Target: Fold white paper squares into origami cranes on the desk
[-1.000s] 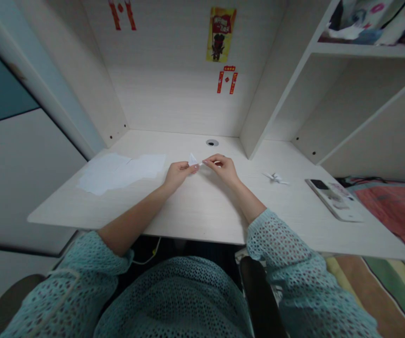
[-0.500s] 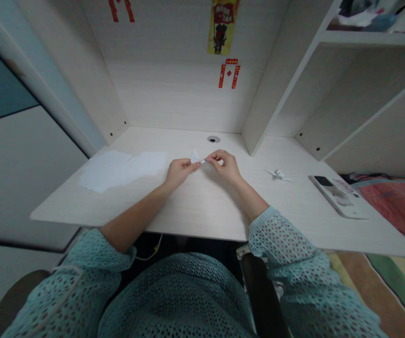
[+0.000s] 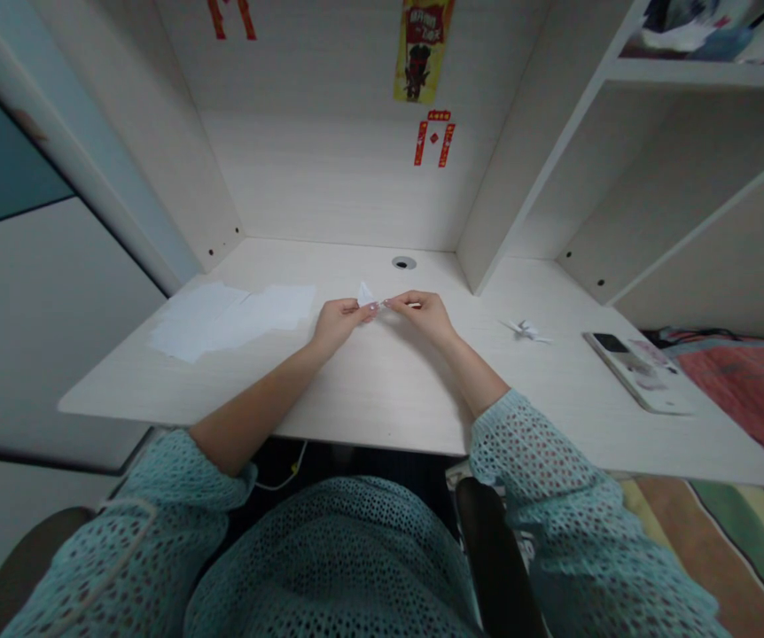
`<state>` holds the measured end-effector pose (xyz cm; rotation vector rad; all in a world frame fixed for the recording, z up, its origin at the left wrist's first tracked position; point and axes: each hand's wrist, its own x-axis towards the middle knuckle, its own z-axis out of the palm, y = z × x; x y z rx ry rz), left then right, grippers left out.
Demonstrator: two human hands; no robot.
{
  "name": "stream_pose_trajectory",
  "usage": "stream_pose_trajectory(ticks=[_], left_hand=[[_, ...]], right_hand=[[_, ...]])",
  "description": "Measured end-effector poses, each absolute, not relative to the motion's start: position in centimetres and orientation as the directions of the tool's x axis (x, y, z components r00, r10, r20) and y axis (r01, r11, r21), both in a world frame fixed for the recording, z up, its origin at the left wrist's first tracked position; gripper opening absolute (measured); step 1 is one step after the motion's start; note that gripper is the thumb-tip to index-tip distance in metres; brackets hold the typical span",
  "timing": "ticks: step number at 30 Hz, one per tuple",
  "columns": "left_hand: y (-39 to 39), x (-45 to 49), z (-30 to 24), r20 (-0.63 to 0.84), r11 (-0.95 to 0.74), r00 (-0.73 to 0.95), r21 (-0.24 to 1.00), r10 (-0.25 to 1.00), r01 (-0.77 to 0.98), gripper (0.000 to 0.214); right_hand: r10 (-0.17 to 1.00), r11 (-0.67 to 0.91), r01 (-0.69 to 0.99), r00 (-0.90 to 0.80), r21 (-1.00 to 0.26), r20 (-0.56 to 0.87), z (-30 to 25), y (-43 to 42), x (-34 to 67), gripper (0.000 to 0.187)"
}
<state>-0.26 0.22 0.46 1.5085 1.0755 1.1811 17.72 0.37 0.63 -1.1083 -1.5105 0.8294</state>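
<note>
Between both hands, over the middle of the desk, is a small piece of folded white paper [image 3: 364,294] with a pointed flap standing up. My left hand [image 3: 343,321] pinches its body between thumb and fingers. On the other side, my right hand [image 3: 424,312] is closed in a pinch on a thin tip of the same paper. Fingertips hide part of the folds. A finished-looking folded paper crane [image 3: 525,330] lies on the desk to the right of my right hand.
White paper sheets [image 3: 229,317] lie spread at the desk's left. A phone-like white device [image 3: 638,372] rests near the right edge of the pale desk [image 3: 382,408]. A round cable hole [image 3: 404,263] is at the back, beside an upright divider [image 3: 521,168].
My right hand has tilted slightly, its fingers flatter and lower over the paper's tip. The left hand keeps its hold almost unmoved.
</note>
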Motion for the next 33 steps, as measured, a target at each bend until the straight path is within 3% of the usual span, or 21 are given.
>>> stream_pose_trajectory(ticks=[15, 33], left_hand=[[0.39, -0.36, 0.33, 0.138, -0.161, 0.175, 0.979, 0.975, 0.122, 0.039], [0.04, -0.17, 0.49, 0.161, -0.195, 0.187, 0.965, 0.969, 0.177, 0.042]], right_hand=[[0.937, 0.35, 0.18, -0.058, -0.919, 0.345, 0.69, 0.43, 17.82, 0.031], [0.871, 0.449, 0.386, 0.011, -0.806, 0.491, 0.06, 0.46, 17.44, 0.024]])
